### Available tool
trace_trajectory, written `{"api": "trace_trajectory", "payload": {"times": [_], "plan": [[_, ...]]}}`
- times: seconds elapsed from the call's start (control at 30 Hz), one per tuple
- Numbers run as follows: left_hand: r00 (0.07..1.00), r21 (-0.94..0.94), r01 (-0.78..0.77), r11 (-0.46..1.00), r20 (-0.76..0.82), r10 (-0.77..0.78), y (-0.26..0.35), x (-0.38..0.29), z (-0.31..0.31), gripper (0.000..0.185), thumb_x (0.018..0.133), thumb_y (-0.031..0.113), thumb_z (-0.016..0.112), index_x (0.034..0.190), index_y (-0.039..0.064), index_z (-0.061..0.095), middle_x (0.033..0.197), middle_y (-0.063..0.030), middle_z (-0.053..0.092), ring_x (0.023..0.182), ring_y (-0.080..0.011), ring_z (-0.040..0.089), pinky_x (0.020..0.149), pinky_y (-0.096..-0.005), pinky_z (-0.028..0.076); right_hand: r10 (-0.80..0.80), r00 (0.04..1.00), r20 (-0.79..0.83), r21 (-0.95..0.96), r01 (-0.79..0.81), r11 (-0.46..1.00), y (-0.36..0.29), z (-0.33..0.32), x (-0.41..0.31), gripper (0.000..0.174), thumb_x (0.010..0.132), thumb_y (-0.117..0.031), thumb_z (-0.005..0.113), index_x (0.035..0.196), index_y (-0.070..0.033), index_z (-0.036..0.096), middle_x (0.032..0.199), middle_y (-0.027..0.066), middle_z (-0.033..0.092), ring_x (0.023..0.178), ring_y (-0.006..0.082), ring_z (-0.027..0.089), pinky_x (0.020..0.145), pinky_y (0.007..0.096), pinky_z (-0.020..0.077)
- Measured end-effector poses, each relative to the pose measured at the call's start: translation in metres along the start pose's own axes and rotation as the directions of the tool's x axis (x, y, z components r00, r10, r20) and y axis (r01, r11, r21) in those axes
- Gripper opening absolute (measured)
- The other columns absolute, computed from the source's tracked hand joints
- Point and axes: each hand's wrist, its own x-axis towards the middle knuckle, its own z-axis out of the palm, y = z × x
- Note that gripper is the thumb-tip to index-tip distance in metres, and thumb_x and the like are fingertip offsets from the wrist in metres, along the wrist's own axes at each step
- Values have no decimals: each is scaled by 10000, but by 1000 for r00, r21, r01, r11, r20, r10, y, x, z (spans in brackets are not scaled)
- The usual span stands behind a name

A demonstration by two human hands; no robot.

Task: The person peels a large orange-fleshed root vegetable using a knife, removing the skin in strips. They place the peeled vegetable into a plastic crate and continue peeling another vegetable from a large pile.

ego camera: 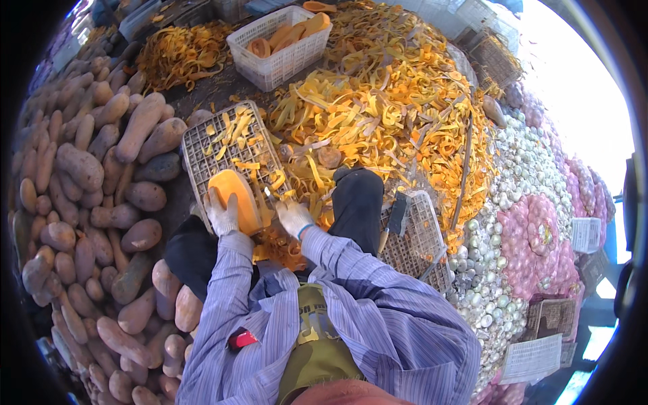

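Note:
My left hand (223, 211), in a pale work glove, rests on the left side of a peeled orange squash piece (240, 200), its fingers spread over the flesh. The squash lies on an upturned plastic crate (202, 147) between my knees, with peel strips (235, 129) scattered across the crate's grid. My right hand (293, 217), gloved too, is curled just right of the squash, closed around a small tool whose shiny part (268, 191) shows above the fingers; its kind is unclear.
Whole squashes (81, 167) are heaped at the left. Orange peelings (385, 111) spread ahead and right. A white basket (278, 71) holds peeled squash. At my right knee, a cleaver (399, 213) lies on another crate (425, 238). Onions (486, 304) and pink net sacks (539, 243) lie further right.

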Motion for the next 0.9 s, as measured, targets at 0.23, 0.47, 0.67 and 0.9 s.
{"api": "trace_trajectory", "payload": {"times": [0.23,0.47,0.67,0.9], "plan": [[994,-368,87,926,-26,-104,-11,5,1,597,1038,282,679,1576,57,550,1605,-259,506,1518,-426,445,1297,-475,335,-115,969,220,-13,121,993,-83,5,159,707,1087,-526,416,1340,72,696,1381,347,686,1307,460,670,1125,509,487],[983,-357,143,923,-57,-175,7,-4,3,556,1050,257,642,1570,78,564,1603,-271,493,1499,-440,453,1290,-465,345,-168,879,447,-353,346,869,-128,10,155,645,1111,-451,363,1435,24,654,1496,271,644,1390,479,601,1193,531,457],[967,-327,241,914,7,-253,-8,-4,-3,570,1039,295,641,1566,85,581,1623,-287,487,1521,-452,450,1281,-457,357,-268,943,197,-528,332,782,-51,23,45,399,1093,-211,488,1397,39,553,1305,300,624,1142,472,733,960,524,628],[990,-398,103,911,134,-54,6,-3,3,809,953,425,752,1625,56,494,1640,-286,470,1520,-450,462,1279,-468,377,-243,953,179,-547,302,781,-67,15,42,413,1094,-170,469,1444,36,548,1353,297,625,1209,450,719,985,502,630]]}}
